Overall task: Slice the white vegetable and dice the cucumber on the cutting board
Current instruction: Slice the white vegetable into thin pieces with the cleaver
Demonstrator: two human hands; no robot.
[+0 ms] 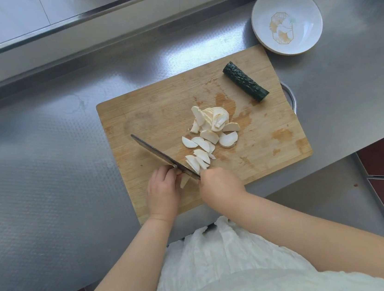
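- Head view: left hand (161,192) pinches the white vegetable stub (185,179) on the rectangular wooden cutting board (282,139).
- Right hand (220,185), grip clenched around the dark-bladed knife (161,156).
- White slices (209,133) mid-board; dark green cucumber piece (244,81) far right; steel tabletop (43,163) beneath.

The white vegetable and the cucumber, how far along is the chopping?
Most of the white vegetable lies in slices on the cutting board. The left hand holds the last piece while the right hand works the knife. The cucumber is untouched, so dicing remains.
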